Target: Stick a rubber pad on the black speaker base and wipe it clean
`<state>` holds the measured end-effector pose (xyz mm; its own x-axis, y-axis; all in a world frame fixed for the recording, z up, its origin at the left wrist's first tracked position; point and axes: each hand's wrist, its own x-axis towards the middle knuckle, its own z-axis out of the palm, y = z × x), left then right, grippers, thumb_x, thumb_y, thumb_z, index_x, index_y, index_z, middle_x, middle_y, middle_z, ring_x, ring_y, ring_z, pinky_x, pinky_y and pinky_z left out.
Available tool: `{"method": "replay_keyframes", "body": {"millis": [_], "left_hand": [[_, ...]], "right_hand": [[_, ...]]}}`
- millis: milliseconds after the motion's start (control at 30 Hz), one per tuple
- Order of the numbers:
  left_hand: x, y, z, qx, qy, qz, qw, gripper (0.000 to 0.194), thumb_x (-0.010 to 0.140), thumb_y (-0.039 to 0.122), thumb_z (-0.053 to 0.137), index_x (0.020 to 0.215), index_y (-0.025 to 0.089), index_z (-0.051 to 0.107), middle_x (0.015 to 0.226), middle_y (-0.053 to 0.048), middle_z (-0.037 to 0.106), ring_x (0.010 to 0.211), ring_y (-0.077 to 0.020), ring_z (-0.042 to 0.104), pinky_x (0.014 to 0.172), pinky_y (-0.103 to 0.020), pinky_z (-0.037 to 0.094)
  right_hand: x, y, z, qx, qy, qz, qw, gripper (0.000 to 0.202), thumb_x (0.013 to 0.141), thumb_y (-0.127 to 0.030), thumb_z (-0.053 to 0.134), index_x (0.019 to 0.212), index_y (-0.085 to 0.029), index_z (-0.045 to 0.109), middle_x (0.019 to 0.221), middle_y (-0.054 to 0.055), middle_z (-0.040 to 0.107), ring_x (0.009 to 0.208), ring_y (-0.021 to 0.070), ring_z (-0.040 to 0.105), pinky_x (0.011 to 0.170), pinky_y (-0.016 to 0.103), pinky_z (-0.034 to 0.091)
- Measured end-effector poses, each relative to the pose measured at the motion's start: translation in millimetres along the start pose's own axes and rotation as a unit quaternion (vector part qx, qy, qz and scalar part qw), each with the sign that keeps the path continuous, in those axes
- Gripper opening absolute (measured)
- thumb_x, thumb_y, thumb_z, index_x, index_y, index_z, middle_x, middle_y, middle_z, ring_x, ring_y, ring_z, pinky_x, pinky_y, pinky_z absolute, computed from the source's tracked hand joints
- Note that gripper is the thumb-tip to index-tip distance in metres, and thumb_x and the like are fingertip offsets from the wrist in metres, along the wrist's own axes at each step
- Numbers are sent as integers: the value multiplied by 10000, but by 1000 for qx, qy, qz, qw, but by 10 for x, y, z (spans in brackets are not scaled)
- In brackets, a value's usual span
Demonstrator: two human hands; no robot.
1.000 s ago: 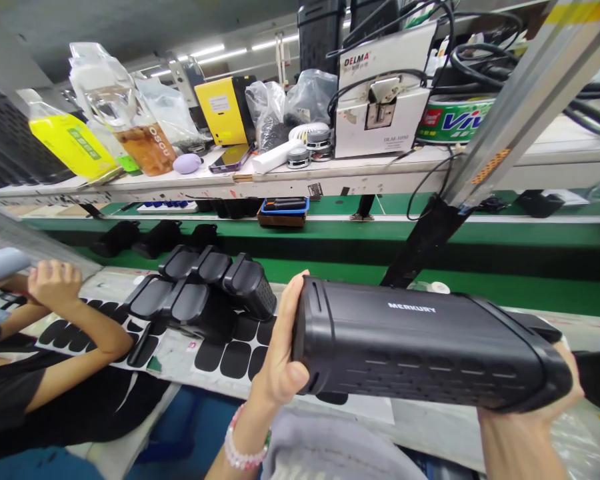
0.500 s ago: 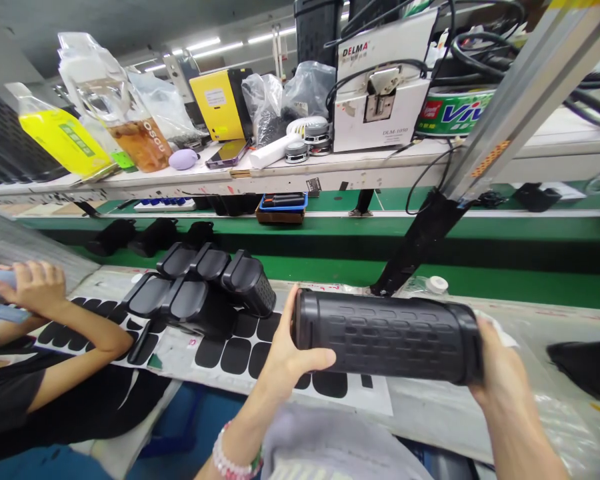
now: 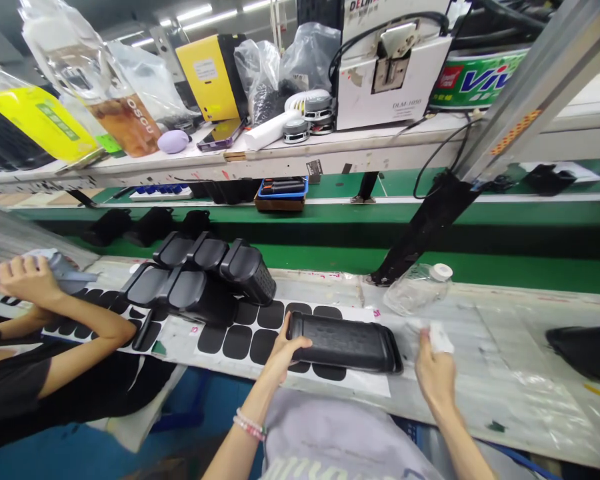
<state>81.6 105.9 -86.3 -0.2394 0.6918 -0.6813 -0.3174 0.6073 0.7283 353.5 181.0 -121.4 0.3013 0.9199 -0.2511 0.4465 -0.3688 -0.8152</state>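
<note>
A long black textured case (image 3: 343, 341) lies on the bench over a white sheet (image 3: 375, 382) of black rounded-square pads (image 3: 239, 342). My left hand (image 3: 283, 350) grips its left end, with the thumb on top and the fingers behind. To the right of the case and apart from it, my right hand (image 3: 436, 367) pinches a crumpled white cloth or tissue (image 3: 440, 338). Behind that hand a clear plastic bottle with a white cap (image 3: 417, 288) lies on its side. Several black cases (image 3: 200, 293) stand grouped left of my left hand.
At the left, a co-worker's hand (image 3: 27, 280) holds a grey object over another pad sheet. A slanted metal post (image 3: 520, 107) rises behind the bench. The shelf (image 3: 280, 157) bears bottles, bags and boxes. A black item (image 3: 587, 352) lies far right.
The long case has come down onto the pad sheet, still in my left hand. My right hand has let go of its right end and moved left, apart from it, holding the white cloth.
</note>
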Motion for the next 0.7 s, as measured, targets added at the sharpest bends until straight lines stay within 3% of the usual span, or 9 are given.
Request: {"method": "replay_keyframes", "body": {"millis": [67, 100, 200, 267, 300, 400, 467, 600, 700], "left_hand": [[10, 17, -4, 10, -3, 3, 1000, 1004, 641, 236, 714, 1504, 416, 235, 1350, -52, 562, 1198, -318, 541, 996, -546, 399], [8, 28, 2, 16, -5, 8, 1000, 1002, 648, 244, 721, 1507, 413, 234, 1377, -56, 544, 1211, -321, 533, 999, -538, 401], [-15, 44, 39, 31, -1, 20, 999, 1007, 687, 308, 727, 1539, 322, 191, 1402, -110, 523, 1197, -325, 545, 941, -470, 461], [-41, 46, 74, 46, 10, 30, 998, 1037, 680, 301, 743, 1549, 258, 178, 1305, -135, 592, 1140, -314, 576, 899, -426, 481], [-53, 48, 94, 54, 15, 39, 998, 1051, 664, 274, 757, 1548, 251, 187, 1231, -126, 635, 1094, -299, 597, 891, -407, 480], [-70, 65, 151, 66, 21, 81, 994, 1062, 595, 172, 787, 1522, 285, 281, 1126, -64, 681, 984, -231, 624, 887, -329, 463], [-61, 77, 169, 65, 22, 94, 993, 1062, 570, 145, 792, 1508, 294, 316, 1181, -50, 664, 987, -208, 618, 888, -294, 454], [-18, 83, 145, 59, 27, 92, 994, 995, 637, 218, 765, 1516, 255, 303, 1181, -68, 660, 990, -208, 620, 929, -315, 443], [18, 92, 129, 60, 15, 98, 993, 970, 655, 235, 756, 1515, 255, 307, 1171, -61, 661, 1021, -218, 622, 960, -320, 432]], "right_hand": [[-230, -206, 181, 18, -92, -106, 990, 805, 795, -714, 329, 1211, -79, 599, 1289, 214, 577, 1343, 343, 421, 1137, 476, 316], [-350, -317, 309, 24, -157, -153, 975, 738, 793, -700, 419, 1194, -119, 632, 1250, 167, 621, 1286, 312, 494, 1109, 434, 376], [-580, -647, 701, 9, -337, -314, 887, 511, 846, -533, 550, 1252, -238, 642, 1337, 52, 594, 1288, 228, 509, 1136, 374, 362], [-574, -832, 865, -45, -382, -395, 834, 450, 945, -422, 440, 1351, -269, 561, 1438, 26, 500, 1369, 200, 419, 1188, 401, 270], [-538, -902, 906, -71, -380, -407, 828, 449, 981, -392, 366, 1370, -253, 541, 1434, 48, 505, 1369, 205, 421, 1183, 422, 272], [-430, -971, 892, -99, -330, -360, 867, 514, 1008, -433, 268, 1295, -163, 597, 1260, 146, 631, 1235, 258, 555, 1082, 442, 396], [-412, -879, 805, -97, -318, -347, 877, 530, 990, -471, 307, 1321, -156, 574, 1307, 148, 601, 1260, 265, 532, 1093, 441, 386], [-311, -441, 520, -78, -286, -315, 902, 490, 914, -407, 429, 1362, -247, 543, 1474, 36, 457, 1413, 226, 348, 1209, 443, 205], [-10, -62, 246, -69, -196, -209, 956, 454, 880, -391, 443, 1234, -176, 630, 1370, 126, 554, 1369, 298, 400, 1189, 510, 199]]}}
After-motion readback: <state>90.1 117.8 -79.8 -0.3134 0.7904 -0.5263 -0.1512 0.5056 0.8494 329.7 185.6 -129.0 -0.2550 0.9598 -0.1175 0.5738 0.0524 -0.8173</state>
